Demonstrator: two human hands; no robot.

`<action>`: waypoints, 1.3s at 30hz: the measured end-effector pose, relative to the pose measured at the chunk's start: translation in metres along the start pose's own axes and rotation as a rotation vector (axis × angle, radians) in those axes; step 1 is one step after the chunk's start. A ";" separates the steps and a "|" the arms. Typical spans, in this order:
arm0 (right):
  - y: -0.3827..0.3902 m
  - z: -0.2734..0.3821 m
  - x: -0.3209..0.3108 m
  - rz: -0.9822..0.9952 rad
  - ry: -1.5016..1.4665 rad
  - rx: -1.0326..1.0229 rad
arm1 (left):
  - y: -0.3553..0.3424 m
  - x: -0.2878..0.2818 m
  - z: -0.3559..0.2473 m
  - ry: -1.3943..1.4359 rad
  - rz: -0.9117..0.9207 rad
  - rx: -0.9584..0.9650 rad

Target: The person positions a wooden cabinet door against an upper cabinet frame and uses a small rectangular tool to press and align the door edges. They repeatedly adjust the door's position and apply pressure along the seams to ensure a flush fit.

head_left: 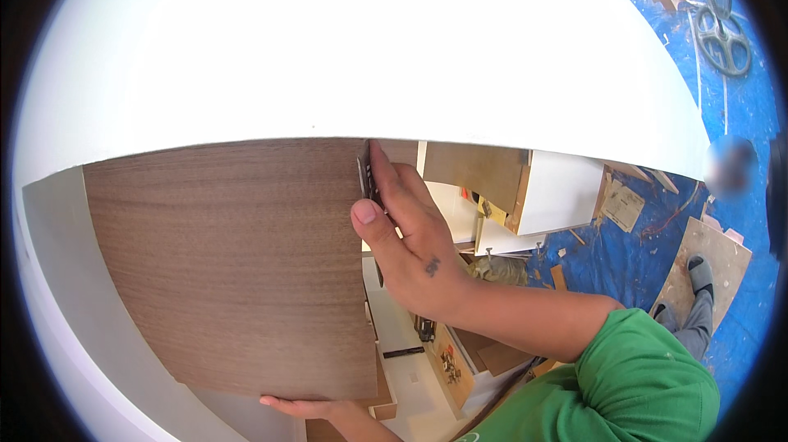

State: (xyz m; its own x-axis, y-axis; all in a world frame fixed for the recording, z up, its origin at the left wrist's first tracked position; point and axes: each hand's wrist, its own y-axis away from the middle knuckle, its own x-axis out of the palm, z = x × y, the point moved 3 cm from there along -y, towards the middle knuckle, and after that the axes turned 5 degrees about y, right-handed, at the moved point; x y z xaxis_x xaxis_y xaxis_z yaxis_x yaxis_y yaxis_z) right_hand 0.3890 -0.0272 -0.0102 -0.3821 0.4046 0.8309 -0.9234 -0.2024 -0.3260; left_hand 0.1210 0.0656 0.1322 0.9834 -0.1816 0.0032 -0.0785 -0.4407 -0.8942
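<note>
A broad brown wood-grain panel fills the left of the view, its top edge against a large white surface. At the panel's upper right corner, my right hand is closed, fingers straight and thumb bent in. Between thumb and fingers sits a thin dark slotted metal piece, its exact kind unclear. Below, my left hand lies with its fingers stretched flat along the panel's bottom edge. Part of that hand is hidden behind the panel.
A pale side wall borders the panel on the left. White and brown cabinet boxes stand at right, beside a tray of small hardware. Blue sheeting covers the floor. Another person's foot rests on a board.
</note>
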 end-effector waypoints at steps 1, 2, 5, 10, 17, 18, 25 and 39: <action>-0.001 0.001 -0.002 0.019 -0.001 0.004 | -0.002 -0.003 0.001 0.005 0.007 -0.009; -0.002 0.001 -0.004 0.025 -0.004 0.001 | -0.005 -0.005 0.002 0.011 0.014 -0.017; -0.006 0.000 -0.006 0.035 -0.008 -0.018 | -0.007 -0.010 0.005 -0.018 0.019 -0.028; -0.010 0.004 -0.011 0.115 -0.032 0.040 | -0.005 -0.004 0.001 -0.095 0.084 -0.002; -0.013 0.000 -0.013 0.131 -0.015 -0.006 | 0.003 0.015 -0.004 -0.085 0.045 -0.030; -0.012 0.003 -0.010 0.070 -0.025 -0.040 | 0.003 0.015 -0.003 -0.060 0.036 -0.033; -0.015 0.012 -0.017 0.183 -0.065 0.060 | -0.005 0.012 -0.001 0.051 0.026 -0.042; -0.019 0.014 -0.014 0.088 -0.104 0.106 | 0.000 0.009 -0.002 -0.037 -0.003 -0.027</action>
State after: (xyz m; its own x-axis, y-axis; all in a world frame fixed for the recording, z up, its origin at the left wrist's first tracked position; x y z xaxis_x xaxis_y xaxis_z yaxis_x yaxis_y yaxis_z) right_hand 0.4119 -0.0416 -0.0091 -0.4501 0.2875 0.8455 -0.8755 -0.3284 -0.3544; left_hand 0.1296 0.0625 0.1335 0.9890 -0.1473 -0.0109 -0.0789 -0.4647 -0.8820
